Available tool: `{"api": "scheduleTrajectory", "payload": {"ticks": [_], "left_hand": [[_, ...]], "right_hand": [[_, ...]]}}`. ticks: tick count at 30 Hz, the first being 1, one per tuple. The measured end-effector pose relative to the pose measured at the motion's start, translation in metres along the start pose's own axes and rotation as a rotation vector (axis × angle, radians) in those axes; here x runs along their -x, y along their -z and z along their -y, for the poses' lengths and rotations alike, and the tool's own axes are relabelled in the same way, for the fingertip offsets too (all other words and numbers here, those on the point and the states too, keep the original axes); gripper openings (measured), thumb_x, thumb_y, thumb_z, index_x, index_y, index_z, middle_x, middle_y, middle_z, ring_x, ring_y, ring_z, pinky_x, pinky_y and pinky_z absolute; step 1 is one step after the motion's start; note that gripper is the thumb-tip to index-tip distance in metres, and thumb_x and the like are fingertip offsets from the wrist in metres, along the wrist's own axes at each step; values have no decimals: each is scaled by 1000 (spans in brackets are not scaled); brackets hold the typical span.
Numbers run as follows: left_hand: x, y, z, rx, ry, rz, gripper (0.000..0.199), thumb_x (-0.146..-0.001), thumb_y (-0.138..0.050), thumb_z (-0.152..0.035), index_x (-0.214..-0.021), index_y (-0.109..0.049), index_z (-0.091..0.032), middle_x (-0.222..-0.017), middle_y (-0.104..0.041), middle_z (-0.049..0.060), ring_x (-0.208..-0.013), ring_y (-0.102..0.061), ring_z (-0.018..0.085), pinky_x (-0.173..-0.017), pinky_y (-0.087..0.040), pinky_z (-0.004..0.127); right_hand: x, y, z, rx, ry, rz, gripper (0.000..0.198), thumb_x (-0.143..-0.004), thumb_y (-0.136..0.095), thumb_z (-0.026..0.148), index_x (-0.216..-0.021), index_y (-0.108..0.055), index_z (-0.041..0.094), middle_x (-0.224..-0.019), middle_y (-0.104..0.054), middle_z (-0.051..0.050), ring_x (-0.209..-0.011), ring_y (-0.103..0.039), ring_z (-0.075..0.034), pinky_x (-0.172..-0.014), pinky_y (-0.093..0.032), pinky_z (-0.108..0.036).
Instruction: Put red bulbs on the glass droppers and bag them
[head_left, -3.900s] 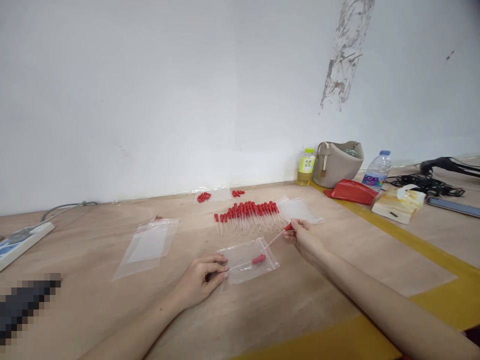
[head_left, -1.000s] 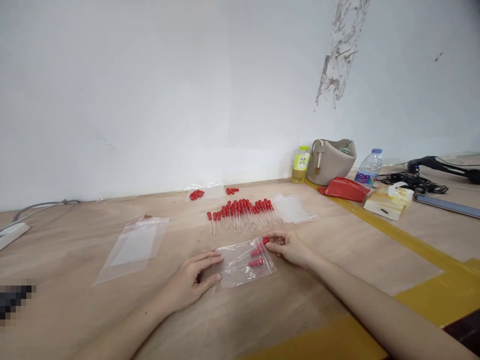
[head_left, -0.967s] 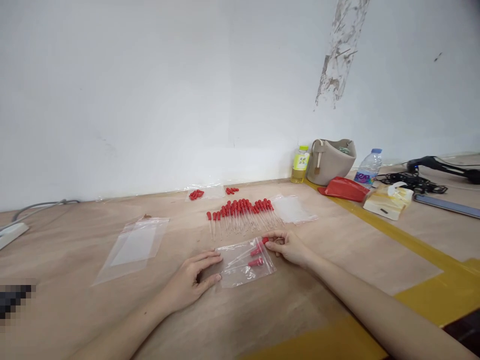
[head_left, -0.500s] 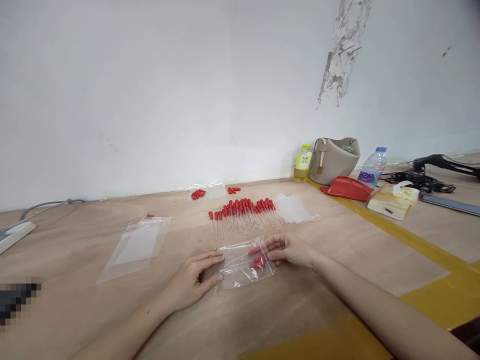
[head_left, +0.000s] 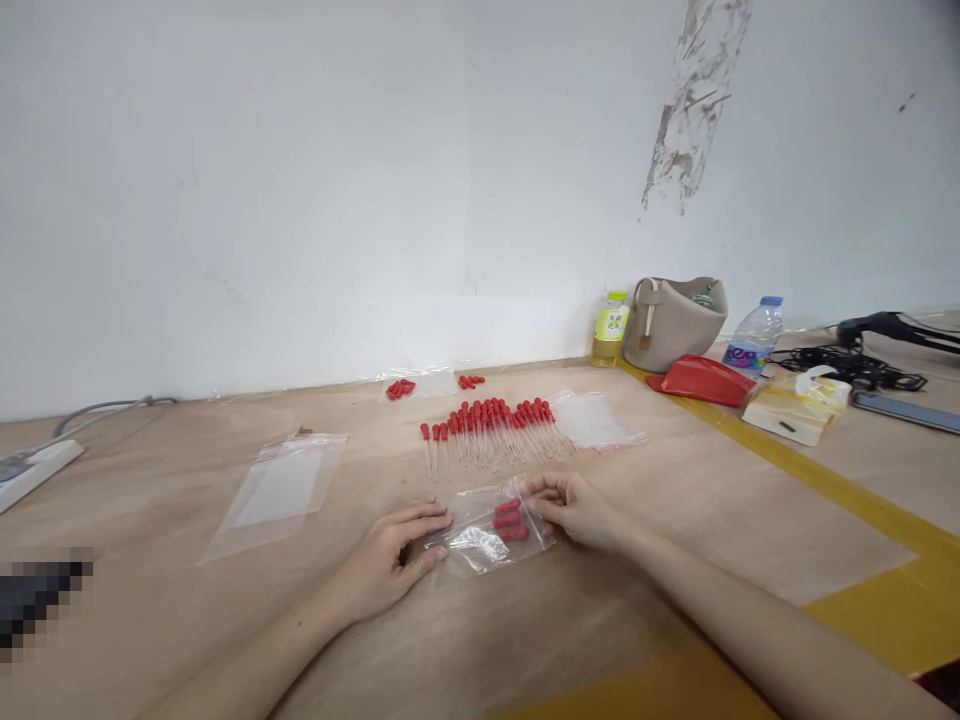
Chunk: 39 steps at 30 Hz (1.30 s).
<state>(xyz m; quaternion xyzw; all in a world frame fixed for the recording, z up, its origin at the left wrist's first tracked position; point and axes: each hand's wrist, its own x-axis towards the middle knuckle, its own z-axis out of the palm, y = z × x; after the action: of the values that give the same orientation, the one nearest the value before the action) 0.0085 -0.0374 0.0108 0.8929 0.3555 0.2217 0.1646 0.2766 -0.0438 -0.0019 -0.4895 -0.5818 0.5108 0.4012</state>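
Note:
A clear zip bag (head_left: 465, 545) lies on the table in front of me, with three red-bulbed droppers (head_left: 511, 520) inside it, side by side, bulbs toward the right. My right hand (head_left: 574, 508) pinches the bag's right end, fingertips at its upper corner. At the other end, my left hand (head_left: 397, 550) rests with fingers stretched out and thumb apart, its fingertips touching the bag's left edge. Just beyond the bag is a row of many red-bulbed glass droppers (head_left: 491, 425), bulbs toward the wall.
Flat clear bags lie at left (head_left: 277, 495) and right (head_left: 596, 420). Loose red bulbs (head_left: 471, 381) sit near the wall. Farther right stand a yellow-capped bottle (head_left: 611, 330), grey bag (head_left: 675, 325), water bottle (head_left: 752, 340) and tissue pack (head_left: 791, 410). A power strip (head_left: 41, 475) is left.
The droppers in the bag now lie more evenly side by side, and the bag's surface has shifted. Both hands stay almost where they were.

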Motion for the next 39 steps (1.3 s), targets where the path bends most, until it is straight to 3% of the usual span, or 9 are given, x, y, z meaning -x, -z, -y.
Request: {"api": "scheduleTrajectory", "payload": {"ticks": [5,10,19,25,29,32,36,39], "left_hand": [[1,2,-2,-22,-12,29,33,-84,-46,-33,-115,-53,-26,-119,-54,4,-114,-44,21,-95,-37,40],[2,4,-3,-40,-21,60,33,-85,-43,-33,-116,-52,-27,-122,-51,3,-115,-42,21,-96,-37,41],[3,1,-1,-41,-17,33,33,-84,-45,-33,-116,-52,-27,-122,-51,3,-115,-43,20,-97,-36,38],[3,0,-1,-39,-26,34,34,-84,-45,-33,-116,-52,-25,-122,-51,5,-115,-43,21,-96,-37,38],[3,1,-1,-23,-24,28,33,-84,-45,-33,-116,-52,-26,-122,-51,5,-114,-43,22,-95,-37,41],[3,1,-1,-20,-24,34,34,-84,-45,-33,-116,-52,-26,-121,-51,4,-115,-42,22,-96,-36,41],[2,0,-1,-19,-33,18,33,-84,-46,-33,-116,-53,-26,-121,-52,4,-113,-44,22,-95,-37,42],[1,0,0,-31,-41,16,33,-84,-46,-32,-115,-53,-27,-121,-51,4,-113,-44,22,-95,-37,42]], "right_hand": [[-17,23,1,255,39,-180,17,-63,-59,26,-75,-58,15,-62,-59,0,-49,-49,-8,-46,-38,-20],[-65,37,17,606,100,-376,5,-61,-57,17,-62,-61,16,-59,-61,-1,-60,-55,-12,-56,-40,-21],[-146,13,24,653,57,-603,29,-67,-53,19,-94,-60,10,-93,-63,-15,-89,-57,-22,-74,-41,-28],[-167,17,15,604,23,-635,14,-67,-53,21,-71,-65,14,-85,-65,-13,-84,-58,-23,-73,-41,-30],[-168,22,20,516,28,-661,12,-66,-54,22,-67,-63,14,-78,-65,-11,-78,-58,-21,-70,-42,-29],[-154,32,31,410,74,-695,19,-72,-48,26,-81,-59,13,-75,-63,-9,-70,-58,-16,-64,-43,-26],[-108,53,40,274,162,-751,33,-79,-37,32,-107,-42,14,-78,-59,-4,-54,-53,-9,-50,-42,-21],[-65,63,30,2,281,-731,34,-74,-44,36,-104,-37,19,-72,-52,2,-47,-47,-7,-42,-40,-19]]}}
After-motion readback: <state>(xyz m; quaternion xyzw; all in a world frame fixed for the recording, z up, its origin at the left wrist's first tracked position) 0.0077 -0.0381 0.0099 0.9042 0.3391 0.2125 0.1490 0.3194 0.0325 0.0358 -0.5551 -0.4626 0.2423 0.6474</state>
